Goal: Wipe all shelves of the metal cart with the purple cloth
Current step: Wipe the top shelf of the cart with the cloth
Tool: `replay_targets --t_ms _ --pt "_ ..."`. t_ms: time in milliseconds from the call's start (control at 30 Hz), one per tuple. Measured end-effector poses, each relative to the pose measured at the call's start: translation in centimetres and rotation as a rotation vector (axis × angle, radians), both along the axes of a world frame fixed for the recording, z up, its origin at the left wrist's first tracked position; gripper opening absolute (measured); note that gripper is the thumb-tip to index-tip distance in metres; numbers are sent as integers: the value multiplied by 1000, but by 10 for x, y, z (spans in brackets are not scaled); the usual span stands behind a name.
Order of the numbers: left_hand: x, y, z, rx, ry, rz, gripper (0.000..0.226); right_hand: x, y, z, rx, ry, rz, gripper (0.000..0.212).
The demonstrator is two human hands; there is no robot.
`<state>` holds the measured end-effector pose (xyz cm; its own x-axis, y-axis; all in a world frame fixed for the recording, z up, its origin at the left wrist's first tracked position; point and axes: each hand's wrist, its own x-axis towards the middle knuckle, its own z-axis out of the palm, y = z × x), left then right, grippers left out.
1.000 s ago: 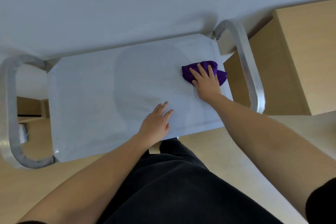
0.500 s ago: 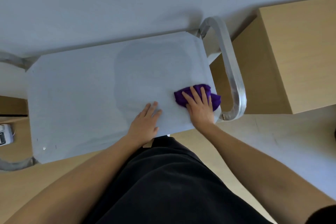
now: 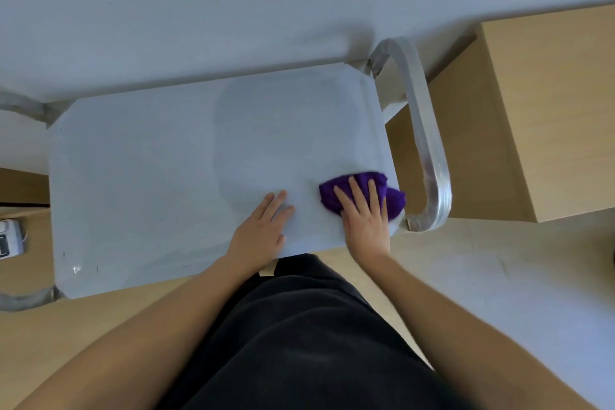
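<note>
At the far left edge a small white device point(image 3: 10, 238) lies on the floor, too cropped to identify. Beside it stands the metal cart point(image 3: 429, 156), seen from above, with its top shelf point(image 3: 149, 176) a flat, pale, smooth sheet that runs between curved tube handles at both ends. The left hand point(image 3: 263, 233) lies flat on the near middle of that shelf, fingers straight and holding nothing, apparently steadying the cart. Just to its right the purple cloth point(image 3: 394, 200) sits bunched at the near right corner of the shelf, one fold hanging slightly over the right edge. The right hand point(image 3: 366, 220) presses it down with spread, straight fingers rather than gripping it. In my judgement the cloth is light, soft and limp. It should slide easily on the metal and is best driven by a flat palm over its middle, or gathered by its bunched folds when lifted to another shelf. A light wooden cabinet point(image 3: 549, 103) stands to the right of the cart. Against the picture a second ago, the cloth and right hand have travelled from the far right part of the shelf to the near right corner. The left hand has kept its place.
</note>
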<state>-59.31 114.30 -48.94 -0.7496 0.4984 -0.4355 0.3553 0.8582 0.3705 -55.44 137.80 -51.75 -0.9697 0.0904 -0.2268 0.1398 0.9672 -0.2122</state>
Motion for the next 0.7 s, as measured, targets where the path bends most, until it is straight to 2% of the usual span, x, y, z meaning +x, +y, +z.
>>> replay_targets --t_ms 67,200,400,567,700 --pt "2 0 0 5 0 8 60 20 -4 -4 23 -35 -8 62" --pt "-1 0 2 17 3 21 59 -2 -5 -6 14 -15 -28 55" --pt "-9 2 5 43 33 66 51 -109 5 -3 -19 -11 -9 46" --pt "-9 2 6 31 28 65 49 -203 10 2 -39 -42 -4 46" --pt "-8 3 5 15 10 64 50 -246 5 6 -65 -56 -25 47"
